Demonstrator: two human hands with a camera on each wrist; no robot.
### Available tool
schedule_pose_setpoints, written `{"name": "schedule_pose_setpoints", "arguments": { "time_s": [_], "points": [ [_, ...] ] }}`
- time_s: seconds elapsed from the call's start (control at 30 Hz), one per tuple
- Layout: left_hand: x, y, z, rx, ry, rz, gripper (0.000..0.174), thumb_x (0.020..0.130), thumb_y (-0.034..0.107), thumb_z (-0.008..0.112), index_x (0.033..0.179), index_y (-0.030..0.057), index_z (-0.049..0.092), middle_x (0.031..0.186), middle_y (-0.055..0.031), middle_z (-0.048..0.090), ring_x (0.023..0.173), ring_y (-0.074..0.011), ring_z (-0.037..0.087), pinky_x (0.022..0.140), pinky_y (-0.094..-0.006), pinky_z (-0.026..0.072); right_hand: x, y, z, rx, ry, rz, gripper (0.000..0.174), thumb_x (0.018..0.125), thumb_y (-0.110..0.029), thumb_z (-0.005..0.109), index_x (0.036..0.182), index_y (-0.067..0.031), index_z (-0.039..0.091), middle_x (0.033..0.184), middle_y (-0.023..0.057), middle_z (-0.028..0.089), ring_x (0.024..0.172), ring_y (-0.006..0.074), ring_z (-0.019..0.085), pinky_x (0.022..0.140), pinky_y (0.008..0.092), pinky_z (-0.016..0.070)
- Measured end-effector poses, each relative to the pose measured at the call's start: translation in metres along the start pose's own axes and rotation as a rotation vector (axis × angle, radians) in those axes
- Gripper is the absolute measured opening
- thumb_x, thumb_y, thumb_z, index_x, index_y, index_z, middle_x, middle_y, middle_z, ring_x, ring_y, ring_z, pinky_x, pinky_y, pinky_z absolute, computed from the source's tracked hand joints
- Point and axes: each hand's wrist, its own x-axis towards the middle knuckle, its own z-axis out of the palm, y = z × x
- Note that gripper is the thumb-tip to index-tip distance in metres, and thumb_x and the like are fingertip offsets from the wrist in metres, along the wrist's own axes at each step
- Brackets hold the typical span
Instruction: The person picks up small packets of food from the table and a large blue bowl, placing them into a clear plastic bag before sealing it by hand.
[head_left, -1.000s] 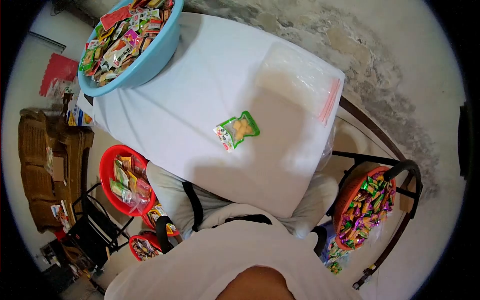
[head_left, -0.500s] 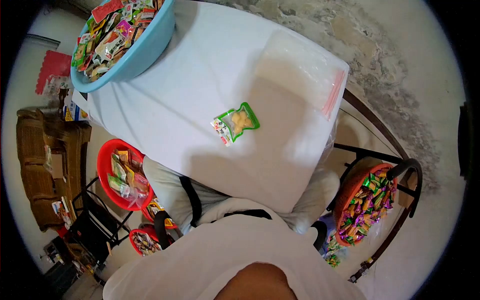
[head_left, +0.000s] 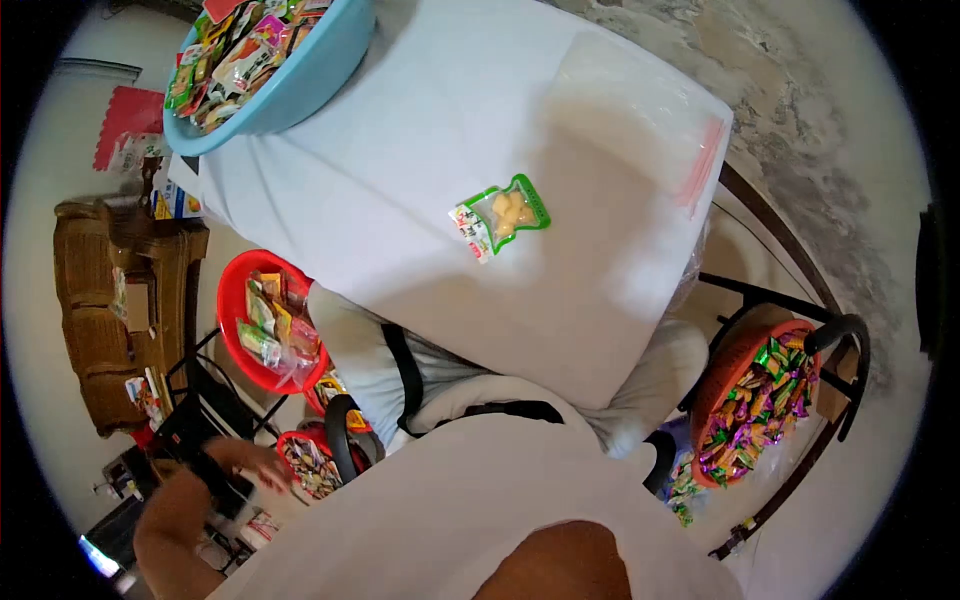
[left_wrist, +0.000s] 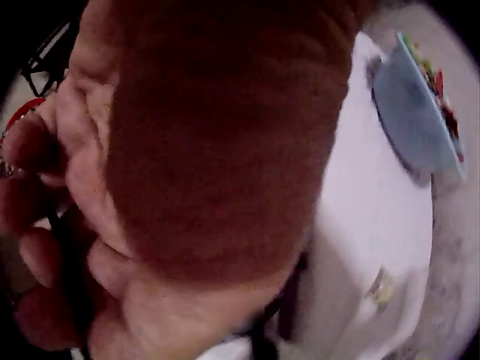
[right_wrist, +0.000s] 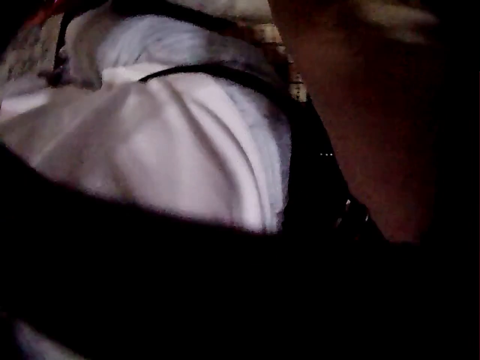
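Note:
At the lower left of the head view my left hand [head_left: 255, 462] hangs beside a small red basket of wrapped snacks [head_left: 316, 472]. Its fingers [left_wrist: 41, 255] are loosely bent in the left wrist view, with nothing seen in them. My right hand is outside the head view; only a dark stretch of skin [right_wrist: 352, 112] shows at the right of its wrist view, its fingers hidden. On the white-covered table [head_left: 400, 130] lies a green-edged clear snack packet [head_left: 512, 212] with pale yellow pieces inside, touched by neither hand.
A blue basin [head_left: 300, 105] full of snack packets stands at the table's far left. Clear bags with pink strips [head_left: 703, 165] lie far right. A red basin [head_left: 235, 325] sits left of my legs, an orange basket [head_left: 712, 400] of wrapped sweets to the right.
My left hand and forearm have come into the head view at the lower left. The head view has shifted a little; the packet on the table stays where it lay.

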Motion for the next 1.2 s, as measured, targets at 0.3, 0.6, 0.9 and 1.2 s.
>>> {"name": "schedule_pose_setpoints", "arguments": {
  "time_s": [0.3, 0.6, 0.9, 1.2],
  "points": [
    [0.064, 0.24, -0.063, 0.797, 0.391, 0.026, 0.022, 0.081, 0.026, 0.056, 0.083, 0.005, 0.062, 0.08, -0.009, 0.058, 0.076, -0.0242, 0.058, 0.066, -0.0354, 0.0446, -0.012, 0.025, -0.023, -0.133, -0.335, -0.181, 0.032, 0.079, -0.028, 0.054, 0.098, -0.004, 0.061, 0.091, 0.0143, 0.064, 0.081, 0.0311, 0.059, 0.072, 0.0387, 0.0464],
    [0.141, 0.264, -0.057, 1.149, 0.348, 0.09, 0.019, 0.075, 0.023, 0.058, 0.079, 0.0043, 0.063, 0.083, -0.0137, 0.059, 0.078, -0.0327, 0.058, 0.066, -0.0424, 0.0455, -0.042, -0.183, -0.253, -0.703, 0.225, -0.621, 0.022, 0.073, -0.026, 0.058, 0.081, -0.0058, 0.06, 0.066, 0.0169, 0.057, 0.061, 0.0352, 0.056, 0.055, 0.0449, 0.0437],
    [0.161, 0.281, -0.092, 1.127, 0.774, 0.361, 0.019, 0.08, 0.024, 0.054, 0.085, 0.0069, 0.062, 0.078, -0.0155, 0.061, 0.07, -0.0331, 0.058, 0.063, -0.0407, 0.0452, -0.058, -0.415, -0.321, -0.073, 0.617, -1.267, 0.039, 0.087, -0.035, 0.053, 0.115, -0.0078, 0.056, 0.097, 0.0012, 0.062, 0.085, 0.0103, 0.057, 0.069, 0.0242, 0.043],
    [-0.024, 0.363, -0.202, 0.613, 1.277, 0.956, 0.029, 0.087, 0.033, 0.055, 0.095, 0.0055, 0.059, 0.084, 0.0, 0.058, 0.079, -0.0097, 0.053, 0.075, -0.0259, 0.0452, -0.11, -0.514, -0.304, -0.085, 0.524, -1.536, 0.037, 0.087, -0.036, 0.052, 0.11, -0.0087, 0.058, 0.096, 0.0026, 0.062, 0.083, 0.0114, 0.058, 0.07, 0.0249, 0.0435]
  ]
}}
